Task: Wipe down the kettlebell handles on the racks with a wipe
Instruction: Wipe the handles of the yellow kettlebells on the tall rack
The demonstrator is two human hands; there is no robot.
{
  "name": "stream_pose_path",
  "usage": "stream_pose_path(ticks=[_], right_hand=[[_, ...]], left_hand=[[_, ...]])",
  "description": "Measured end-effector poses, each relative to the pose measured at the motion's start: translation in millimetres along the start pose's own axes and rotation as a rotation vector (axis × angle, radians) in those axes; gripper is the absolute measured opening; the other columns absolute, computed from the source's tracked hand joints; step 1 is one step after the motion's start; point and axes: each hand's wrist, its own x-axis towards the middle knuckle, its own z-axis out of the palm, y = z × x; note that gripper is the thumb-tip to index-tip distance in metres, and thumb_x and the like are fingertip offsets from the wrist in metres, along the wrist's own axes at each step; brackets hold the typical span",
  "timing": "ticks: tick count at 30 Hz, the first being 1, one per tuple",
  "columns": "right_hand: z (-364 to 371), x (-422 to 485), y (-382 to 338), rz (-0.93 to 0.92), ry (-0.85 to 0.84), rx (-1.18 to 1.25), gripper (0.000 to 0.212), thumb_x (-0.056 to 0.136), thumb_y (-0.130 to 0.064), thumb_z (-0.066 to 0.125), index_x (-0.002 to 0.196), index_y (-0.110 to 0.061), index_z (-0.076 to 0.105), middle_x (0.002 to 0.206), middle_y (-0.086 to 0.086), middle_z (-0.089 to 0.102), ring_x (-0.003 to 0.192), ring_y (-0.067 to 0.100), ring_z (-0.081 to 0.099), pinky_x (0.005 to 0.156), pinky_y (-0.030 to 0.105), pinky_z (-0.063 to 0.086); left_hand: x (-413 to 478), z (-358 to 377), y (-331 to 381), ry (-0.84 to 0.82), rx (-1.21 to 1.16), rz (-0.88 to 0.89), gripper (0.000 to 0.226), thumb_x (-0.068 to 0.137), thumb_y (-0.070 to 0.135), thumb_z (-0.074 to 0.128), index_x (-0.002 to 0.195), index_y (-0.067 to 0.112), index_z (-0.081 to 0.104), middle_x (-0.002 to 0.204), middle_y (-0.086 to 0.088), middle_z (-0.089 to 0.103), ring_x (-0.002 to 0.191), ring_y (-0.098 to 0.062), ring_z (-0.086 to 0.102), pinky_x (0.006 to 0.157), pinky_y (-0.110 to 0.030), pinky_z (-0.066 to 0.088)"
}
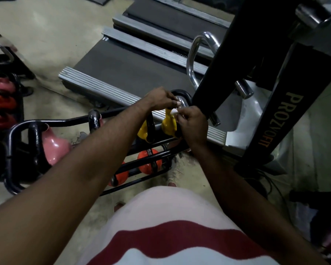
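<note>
A yellow kettlebell [168, 125] stands on the top tier of a black tube rack [69, 120], and its chrome handle [182, 101] rises between my hands. My left hand [160, 98] pinches the handle's top with closed fingers. My right hand [192, 123] sits just below and to the right, closed on a small white wipe [174, 111] pressed at the handle's base. A second yellow kettlebell [142, 131] stands beside it, partly hidden by my left forearm. Orange kettlebells [148, 161] sit on the lower tier, and a pink kettlebell [54, 146] stands at the rack's left end.
Treadmill decks [126, 67] with ribbed metal rails lie right behind the rack. A black machine upright [275, 119] lettered PROZVOFIT, with chrome pegs, crowds the right side. Another rack of red and pink kettlebells [2, 100] stands far left. Cables [271, 186] lie on the floor at the right.
</note>
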Motion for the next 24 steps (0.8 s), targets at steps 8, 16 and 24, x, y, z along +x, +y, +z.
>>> stream_pose_path(ticks=[8,16,24], right_hand=[[-8.0,7.4,28.5,0.214,-0.273,0.218,0.008,0.087,-0.018,0.065,0.087,-0.019,0.073,0.076,-0.003,0.071,0.071,0.014,0.066,0.071,0.040,0.056],[-18.5,-15.0,31.8,0.300,-0.386,0.291,0.012,0.085,-0.019,0.066,0.081,-0.030,0.064,0.079,-0.002,0.067,0.075,0.019,0.067,0.071,0.042,0.059],[-47.6,-4.6,30.9,0.211,-0.140,0.265,0.010,0.084,-0.020,0.070,0.094,-0.022,0.073,0.090,-0.004,0.075,0.086,0.014,0.071,0.080,0.039,0.058]], left_hand=[[-0.4,0.1,-0.3,-0.005,-0.035,-0.008,0.030,0.086,0.046,0.070,0.108,0.027,0.077,0.107,0.005,0.075,0.097,-0.010,0.068,0.091,-0.028,0.052],[-4.6,-1.4,4.9,-0.009,-0.036,-0.022,0.033,0.087,0.045,0.070,0.111,0.024,0.076,0.110,0.006,0.072,0.098,-0.010,0.065,0.081,-0.021,0.042],[-24.4,3.8,22.5,0.091,-0.065,-0.010,0.032,0.096,0.039,0.060,0.118,0.019,0.071,0.106,-0.003,0.074,0.096,-0.016,0.069,0.090,-0.035,0.054]])
